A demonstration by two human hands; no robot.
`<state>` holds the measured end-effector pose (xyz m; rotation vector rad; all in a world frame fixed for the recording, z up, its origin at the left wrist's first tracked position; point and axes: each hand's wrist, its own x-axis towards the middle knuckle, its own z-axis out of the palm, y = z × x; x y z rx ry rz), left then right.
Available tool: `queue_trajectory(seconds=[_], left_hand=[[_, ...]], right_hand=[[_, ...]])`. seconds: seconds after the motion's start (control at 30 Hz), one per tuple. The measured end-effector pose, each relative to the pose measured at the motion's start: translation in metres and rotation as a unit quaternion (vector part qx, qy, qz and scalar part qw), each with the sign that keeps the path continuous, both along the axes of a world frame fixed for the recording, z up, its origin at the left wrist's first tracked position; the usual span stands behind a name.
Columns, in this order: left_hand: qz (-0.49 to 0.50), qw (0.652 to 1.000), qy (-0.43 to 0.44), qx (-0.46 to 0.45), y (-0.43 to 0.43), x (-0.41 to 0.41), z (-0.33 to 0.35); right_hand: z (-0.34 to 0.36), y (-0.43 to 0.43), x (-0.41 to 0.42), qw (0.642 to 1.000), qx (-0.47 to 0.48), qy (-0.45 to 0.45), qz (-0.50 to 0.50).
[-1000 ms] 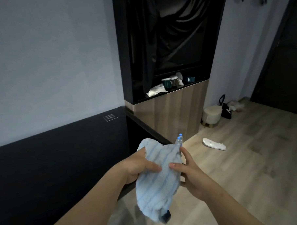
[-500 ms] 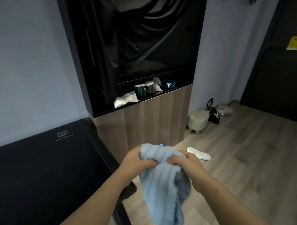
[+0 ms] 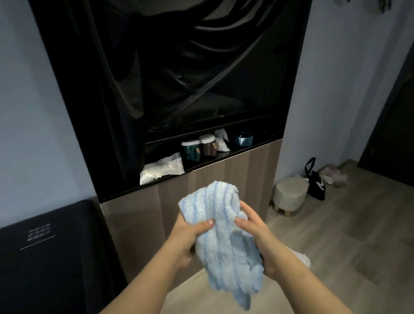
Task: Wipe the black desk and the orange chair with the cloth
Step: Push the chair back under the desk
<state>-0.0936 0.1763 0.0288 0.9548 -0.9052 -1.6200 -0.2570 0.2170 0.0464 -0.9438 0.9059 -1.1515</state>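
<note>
My view swung right and closer to the alcove, so the desk [image 3: 46, 258] slid to the lower left edge and the shelf's jars [image 3: 198, 147] came to centre. The cloth [image 3: 225, 246] went from hanging flat to bunched and raised between the hands. My right hand [image 3: 259, 240] shifted from pinching its top edge to gripping its side, while my left hand [image 3: 188, 240] closed its thumb over the front.
</note>
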Motion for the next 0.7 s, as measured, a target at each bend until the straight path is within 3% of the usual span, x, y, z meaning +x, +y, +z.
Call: queue_trajectory(seconds=[0.17,0.37,0.7], left_hand=[[0.066,0.997,0.011,0.026,-0.058,-0.021,-0.005],[0.140,0.990,-0.011,0.027,-0.133,-0.050,-0.011],[0.294,0.950,-0.081,0.073,-0.220,-0.070,-0.011]], right_hand=[[-0.017,-0.063,-0.015,0.995,0.061,-0.069,0.036],[-0.024,-0.162,-0.046,0.997,0.082,-0.009,-0.010],[-0.020,-0.292,-0.051,0.993,0.072,-0.014,0.087]])
